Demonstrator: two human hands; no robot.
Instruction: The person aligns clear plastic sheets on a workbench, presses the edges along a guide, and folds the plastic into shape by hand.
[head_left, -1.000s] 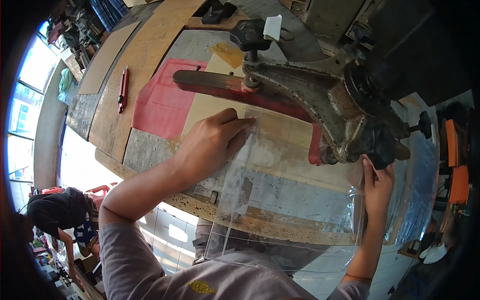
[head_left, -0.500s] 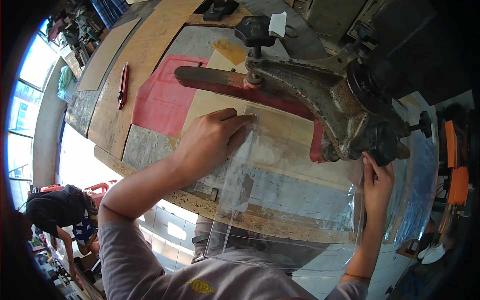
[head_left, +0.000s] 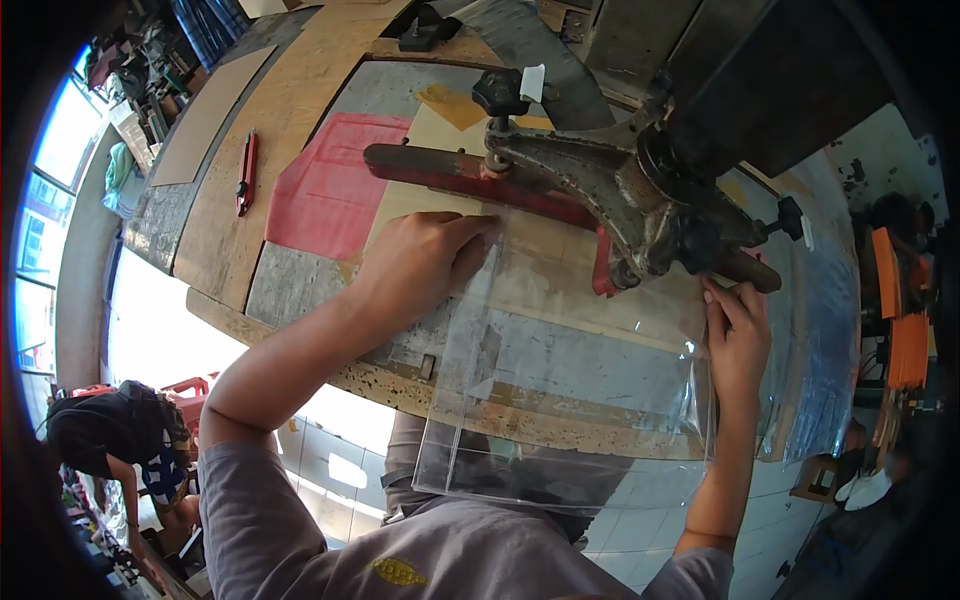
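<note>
A clear plastic sheet or pouch stretches from the worktable over its front edge toward my lap. My left hand pinches its far left corner between thumb and fingers. At the far right corner my right hand grips it with fingertips closed, just below a black knob of the press. The far edge of the plastic lies at the long red-sided bar of a metal press. Whether the bar touches the plastic I cannot tell. Beneath lies a cream board.
A red sheet lies left of the bar, and a red utility knife rests on the wooden board. Stacked clear plastic is at the right. Another person bends over at lower left. Orange pieces stand far right.
The press arm and its bar have come down toward the table. Both hands keep their hold on the plastic and have shifted only slightly, along with the view.
</note>
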